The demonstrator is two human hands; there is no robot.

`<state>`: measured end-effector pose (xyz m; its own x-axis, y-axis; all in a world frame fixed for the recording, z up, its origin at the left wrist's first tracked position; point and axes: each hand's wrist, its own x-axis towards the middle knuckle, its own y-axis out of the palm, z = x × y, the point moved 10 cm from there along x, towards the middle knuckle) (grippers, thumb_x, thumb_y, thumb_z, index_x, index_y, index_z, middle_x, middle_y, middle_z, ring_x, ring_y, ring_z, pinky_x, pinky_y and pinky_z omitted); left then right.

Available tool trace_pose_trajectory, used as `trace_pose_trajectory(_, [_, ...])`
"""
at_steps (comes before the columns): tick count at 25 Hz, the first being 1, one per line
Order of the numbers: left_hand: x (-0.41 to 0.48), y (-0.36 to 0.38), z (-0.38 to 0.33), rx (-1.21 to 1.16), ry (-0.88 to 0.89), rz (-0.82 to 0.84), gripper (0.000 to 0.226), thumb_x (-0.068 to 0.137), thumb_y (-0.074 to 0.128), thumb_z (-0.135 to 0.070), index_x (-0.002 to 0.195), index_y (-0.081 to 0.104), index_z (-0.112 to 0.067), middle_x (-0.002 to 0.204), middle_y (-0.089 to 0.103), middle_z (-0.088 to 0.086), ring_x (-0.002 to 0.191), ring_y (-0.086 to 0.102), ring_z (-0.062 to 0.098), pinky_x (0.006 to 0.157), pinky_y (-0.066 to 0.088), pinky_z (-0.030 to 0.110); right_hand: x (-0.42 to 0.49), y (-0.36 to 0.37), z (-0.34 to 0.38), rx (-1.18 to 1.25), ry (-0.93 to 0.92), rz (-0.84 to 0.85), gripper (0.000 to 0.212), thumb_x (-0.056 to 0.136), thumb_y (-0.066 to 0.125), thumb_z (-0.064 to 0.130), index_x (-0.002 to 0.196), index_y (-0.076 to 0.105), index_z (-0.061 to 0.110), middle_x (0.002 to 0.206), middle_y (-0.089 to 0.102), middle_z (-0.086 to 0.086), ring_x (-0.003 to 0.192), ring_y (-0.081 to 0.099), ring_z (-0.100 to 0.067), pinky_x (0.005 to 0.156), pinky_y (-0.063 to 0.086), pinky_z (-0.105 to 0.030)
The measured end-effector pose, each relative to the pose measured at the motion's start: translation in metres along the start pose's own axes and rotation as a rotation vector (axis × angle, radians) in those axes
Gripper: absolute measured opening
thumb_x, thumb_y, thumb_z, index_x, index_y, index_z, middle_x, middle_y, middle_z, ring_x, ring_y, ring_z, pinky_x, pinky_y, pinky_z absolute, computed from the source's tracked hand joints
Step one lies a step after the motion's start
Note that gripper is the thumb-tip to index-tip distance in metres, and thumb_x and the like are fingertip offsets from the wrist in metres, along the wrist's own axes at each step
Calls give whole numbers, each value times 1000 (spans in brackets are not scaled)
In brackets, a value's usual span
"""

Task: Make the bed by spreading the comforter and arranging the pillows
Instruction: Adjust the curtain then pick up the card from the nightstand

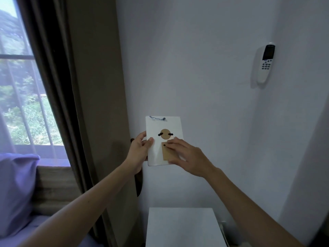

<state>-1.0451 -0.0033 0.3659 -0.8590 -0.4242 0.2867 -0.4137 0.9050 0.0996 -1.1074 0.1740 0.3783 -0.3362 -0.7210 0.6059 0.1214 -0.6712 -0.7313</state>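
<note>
A white rectangular card (166, 125) with a tan disc, a tan square patch and a dark cord at its top is held up in front of the wall. My left hand (140, 148) grips its left edge, thumb on the front. My right hand (185, 155) lies on its lower right part, fingers over the tan square. A lilac pillow (16, 189) stands upright at the far left against a beige headboard (55, 186). The comforter is out of view.
A white bedside cabinet (183, 227) stands below the card. A brown curtain (74, 104) hangs beside the window (19, 97) on the left. A white remote (266, 63) sits in a wall holder at upper right. A dark object (138, 182) hangs behind my left wrist.
</note>
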Motion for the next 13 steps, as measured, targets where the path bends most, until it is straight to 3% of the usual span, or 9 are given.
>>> trace_pose_trajectory(3, [-8, 4, -9, 263, 138, -104, 27, 101, 61, -19, 126, 63, -28, 108, 77, 1, 97, 74, 24, 82, 59, 43, -4, 6, -25, 621, 450, 63, 50, 104, 61, 52, 152, 52, 39, 151, 52, 21, 144, 45, -5, 118, 34, -34])
trace_pose_trajectory(5, [-19, 21, -13, 429, 266, -132, 30, 102, 59, -26, 131, 62, -31, 108, 76, -7, 93, 73, 13, 80, 59, 36, -6, 9, -36, 795, 631, 8, 54, 103, 54, 63, 152, 50, 40, 149, 54, 18, 140, 49, -7, 119, 34, -44])
trace_pose_trajectory(7, [-31, 44, -11, 541, 389, -127, 36, 104, 56, -27, 139, 58, -30, 98, 75, -9, 80, 72, 7, 72, 59, 32, -3, 14, -36, 925, 693, -9, 53, 104, 53, 63, 149, 53, 35, 144, 60, 15, 133, 56, -10, 116, 37, -50])
trace_pose_trajectory(10, [-44, 67, 1, 783, 536, -167, 55, 100, 60, -17, 151, 47, -33, 70, 64, -7, 55, 60, 11, 56, 52, 32, -1, 9, -33, 983, 721, -46, 42, 106, 58, 49, 138, 63, 21, 134, 68, 4, 123, 65, -15, 110, 45, -45])
trace_pose_trajectory(13, [-52, 85, 19, 979, 614, -141, 67, 97, 66, -18, 156, 37, -31, 58, 56, -7, 45, 50, 10, 44, 45, 28, -5, 0, -41, 869, 719, -90, 32, 106, 58, 38, 112, 69, 9, 102, 69, -2, 87, 67, -18, 99, 54, -37])
